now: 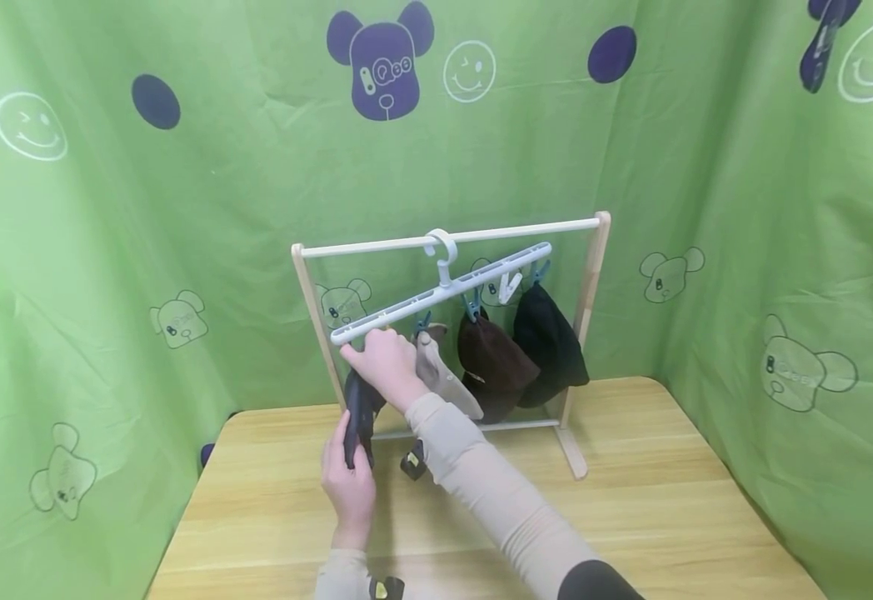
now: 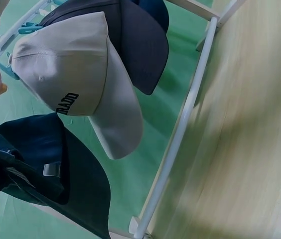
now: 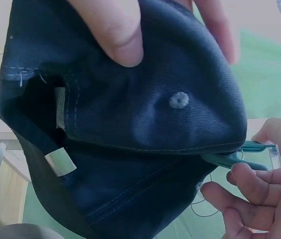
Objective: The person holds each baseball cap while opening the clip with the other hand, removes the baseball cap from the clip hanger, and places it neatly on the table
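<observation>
We see the left hand [image 1: 349, 485] grasping the navy cap [image 3: 153, 117], its thumb lying on the cloth of the crown and its other fingers round the far side. The cap hangs between the two hands, above the left fingers and below the right ones, with its brim turned downward. The right hand [image 1: 386, 367] pinches the teal clip [image 3: 227, 161], thumb on one handle and fingers on the other. The clip's tip meets the edge of the crown just beyond the right fingertips; we cannot tell whether it bites the cloth. The metal buckle [image 3: 61, 162] sits on the cap's strap, well away from the right fingers.

Just above the right fingers runs the low end of the hanger [image 1: 399, 311], which tilts up toward our right and hooks over the top bar of the rack [image 1: 365, 247]. Nearest to the right of these fingers hangs the beige cap [image 2: 70, 62], with dark lettering; further along come the brown cap [image 1: 485, 354] and the black cap [image 1: 549, 346]. The white clip [image 1: 509, 288] hangs between those last two, well apart from either hand. Below the fingers we have the wooden table [image 1: 256, 500]; beyond them, the green curtain [image 1: 197, 183].
</observation>
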The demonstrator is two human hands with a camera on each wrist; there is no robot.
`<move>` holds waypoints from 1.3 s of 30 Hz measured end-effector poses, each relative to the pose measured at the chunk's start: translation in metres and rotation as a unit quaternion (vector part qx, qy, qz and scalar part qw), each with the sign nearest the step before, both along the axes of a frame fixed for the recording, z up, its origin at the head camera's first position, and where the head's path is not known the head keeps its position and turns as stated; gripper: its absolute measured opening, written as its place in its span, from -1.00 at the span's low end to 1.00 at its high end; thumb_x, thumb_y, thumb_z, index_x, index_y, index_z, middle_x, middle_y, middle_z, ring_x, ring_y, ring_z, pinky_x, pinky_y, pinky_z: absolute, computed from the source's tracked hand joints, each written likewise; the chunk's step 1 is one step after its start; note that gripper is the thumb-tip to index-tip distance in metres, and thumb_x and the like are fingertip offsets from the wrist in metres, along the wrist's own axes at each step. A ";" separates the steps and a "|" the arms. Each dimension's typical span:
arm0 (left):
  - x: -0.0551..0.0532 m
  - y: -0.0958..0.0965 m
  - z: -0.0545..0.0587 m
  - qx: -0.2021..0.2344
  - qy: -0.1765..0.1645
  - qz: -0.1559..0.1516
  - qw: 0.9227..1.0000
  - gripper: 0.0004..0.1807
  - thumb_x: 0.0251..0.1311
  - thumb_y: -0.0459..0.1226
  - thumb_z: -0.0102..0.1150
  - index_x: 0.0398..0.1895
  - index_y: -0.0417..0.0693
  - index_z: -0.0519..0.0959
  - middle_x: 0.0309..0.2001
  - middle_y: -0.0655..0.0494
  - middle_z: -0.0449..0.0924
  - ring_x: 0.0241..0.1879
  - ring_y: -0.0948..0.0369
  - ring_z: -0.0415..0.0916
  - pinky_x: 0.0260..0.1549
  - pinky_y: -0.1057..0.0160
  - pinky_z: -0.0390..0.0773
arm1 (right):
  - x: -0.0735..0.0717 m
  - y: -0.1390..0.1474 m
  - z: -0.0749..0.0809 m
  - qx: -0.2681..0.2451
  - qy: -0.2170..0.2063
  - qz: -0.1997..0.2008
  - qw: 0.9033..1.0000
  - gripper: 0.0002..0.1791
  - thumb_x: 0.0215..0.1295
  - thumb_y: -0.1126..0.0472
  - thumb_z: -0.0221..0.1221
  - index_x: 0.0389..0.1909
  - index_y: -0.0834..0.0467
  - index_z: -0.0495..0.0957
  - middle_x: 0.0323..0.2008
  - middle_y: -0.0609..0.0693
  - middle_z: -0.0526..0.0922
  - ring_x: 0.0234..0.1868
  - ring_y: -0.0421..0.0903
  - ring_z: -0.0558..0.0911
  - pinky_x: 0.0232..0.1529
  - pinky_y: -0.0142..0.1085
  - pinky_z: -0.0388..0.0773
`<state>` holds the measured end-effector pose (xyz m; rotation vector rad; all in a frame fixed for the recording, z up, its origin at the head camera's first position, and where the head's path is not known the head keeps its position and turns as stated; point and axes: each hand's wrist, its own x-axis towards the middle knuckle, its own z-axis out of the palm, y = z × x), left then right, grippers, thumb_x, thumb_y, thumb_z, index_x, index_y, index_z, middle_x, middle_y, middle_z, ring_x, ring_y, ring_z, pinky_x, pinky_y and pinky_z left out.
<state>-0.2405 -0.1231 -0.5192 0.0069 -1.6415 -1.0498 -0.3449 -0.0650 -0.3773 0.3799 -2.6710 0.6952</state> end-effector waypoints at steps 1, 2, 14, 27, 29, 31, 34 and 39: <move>-0.001 -0.001 -0.001 -0.003 0.005 0.003 1.000 -0.42 -0.07 -0.71 0.15 0.07 -0.19 0.61 -0.22 -0.21 0.65 -0.24 0.04 0.56 -0.02 0.62 0.47 | 0.000 0.000 0.000 -0.004 0.000 0.001 1.000 -0.43 0.22 -0.32 0.04 -0.77 0.00 0.34 -0.70 -0.03 0.52 -0.69 -0.11 0.47 -0.74 -0.33 0.29; -0.002 -0.001 -0.001 -0.006 0.011 0.006 1.000 -0.42 -0.09 -0.72 0.16 0.06 -0.20 0.61 -0.23 -0.21 0.65 -0.25 0.04 0.56 -0.02 0.62 0.46 | -0.001 0.000 0.001 -0.007 -0.001 0.004 1.000 -0.44 0.22 -0.31 0.05 -0.77 0.00 0.33 -0.70 -0.03 0.52 -0.70 -0.12 0.46 -0.74 -0.33 0.29; -0.005 -0.004 -0.001 -0.014 0.032 0.018 0.999 -0.43 -0.08 -0.72 0.15 0.04 -0.19 0.62 -0.26 -0.17 0.65 -0.25 0.08 0.53 -0.02 0.62 0.48 | -0.004 0.000 0.001 -0.022 -0.027 0.022 0.999 -0.49 0.21 -0.24 0.09 -0.76 0.00 0.32 -0.72 -0.05 0.50 -0.68 -0.13 0.45 -0.72 -0.35 0.31; -0.007 -0.010 -0.003 -0.026 0.063 0.030 0.997 -0.47 -0.14 -0.77 0.14 -0.08 -0.24 0.68 -0.26 -0.21 0.66 -0.24 -0.01 0.53 0.05 0.62 0.46 | -0.006 0.001 -0.003 -0.022 -0.027 0.025 0.999 -0.50 0.23 -0.25 0.07 -0.74 -0.01 0.35 -0.73 -0.09 0.47 -0.68 -0.15 0.44 -0.70 -0.34 0.29; -0.007 -0.011 -0.003 -0.028 0.065 0.030 0.997 -0.48 -0.13 -0.77 0.15 -0.08 -0.23 0.68 -0.27 -0.21 0.66 -0.25 -0.01 0.52 0.05 0.61 0.45 | -0.006 0.001 -0.003 -0.025 -0.028 0.026 0.999 -0.50 0.23 -0.25 0.07 -0.74 -0.01 0.35 -0.73 -0.09 0.46 -0.68 -0.16 0.43 -0.70 -0.35 0.29; -0.007 -0.011 -0.003 -0.029 0.066 0.029 0.997 -0.48 -0.12 -0.76 0.15 -0.08 -0.23 0.68 -0.27 -0.20 0.66 -0.25 -0.01 0.52 0.04 0.60 0.45 | -0.006 0.001 -0.003 -0.027 -0.030 0.027 0.999 -0.50 0.23 -0.25 0.07 -0.74 -0.02 0.35 -0.74 -0.10 0.45 -0.68 -0.16 0.43 -0.70 -0.35 0.28; -0.006 -0.012 -0.004 -0.030 0.067 0.027 0.997 -0.48 -0.10 -0.75 0.16 -0.06 -0.21 0.68 -0.26 -0.19 0.66 -0.24 0.01 0.52 0.04 0.59 0.46 | -0.006 0.002 -0.003 -0.030 -0.030 0.031 0.999 -0.50 0.23 -0.25 0.07 -0.75 -0.02 0.34 -0.75 -0.11 0.44 -0.69 -0.17 0.42 -0.70 -0.35 0.27; -0.005 -0.012 -0.004 -0.026 0.071 0.026 0.997 -0.50 -0.08 -0.73 0.16 -0.06 -0.20 0.68 -0.24 -0.18 0.68 -0.22 0.00 0.54 0.05 0.56 0.47 | -0.006 0.004 -0.003 -0.030 -0.030 0.036 0.998 -0.49 0.24 -0.24 0.05 -0.77 -0.02 0.32 -0.76 -0.11 0.39 -0.70 -0.17 0.39 -0.71 -0.34 0.25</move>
